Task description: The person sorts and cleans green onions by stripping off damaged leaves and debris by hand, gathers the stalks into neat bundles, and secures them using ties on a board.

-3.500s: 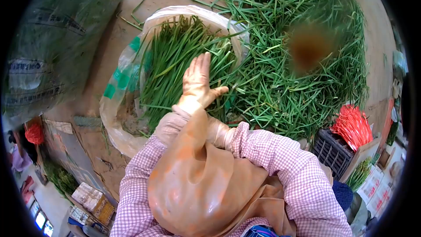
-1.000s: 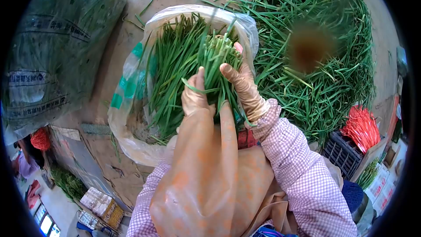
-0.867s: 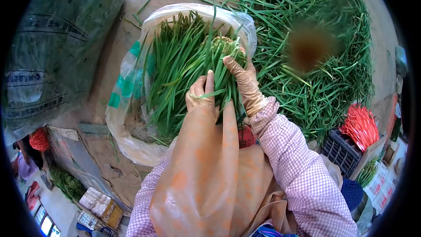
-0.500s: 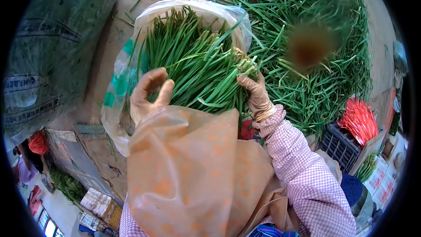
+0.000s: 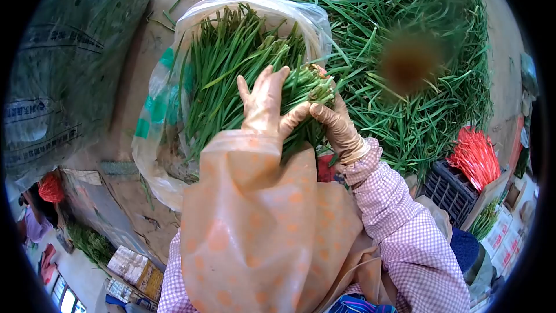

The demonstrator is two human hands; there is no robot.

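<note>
Long green stalks [image 5: 226, 69] lie in an open clear plastic bag [image 5: 150, 156] with green patches. At the bag's right side, my gloved right hand [image 5: 341, 130] is wrapped round the cut ends of a bunch of green stalks [image 5: 310, 84], its thumb in front and its other fingers mostly behind the bunch. My gloved left hand [image 5: 266, 101] rests on top of the stalks with its fingers spread, its thumb close to the right thumb. A tan apron with orange spots [image 5: 249, 214] rises over the left wrist.
A big heap of loose green stalks [image 5: 417, 122] spreads at the right. Red ties [image 5: 474, 159] sit on a dark crate [image 5: 449, 194] at the lower right. A large filled plastic bag [image 5: 69, 69] stands at the upper left. Part of a person [image 5: 37, 223] shows at the far left.
My left hand went from above the bunch to the bag's left side, then back right onto the stalks, spreading its fingers. My right hand has taken hold of the bunch, which has tilted to the right.
</note>
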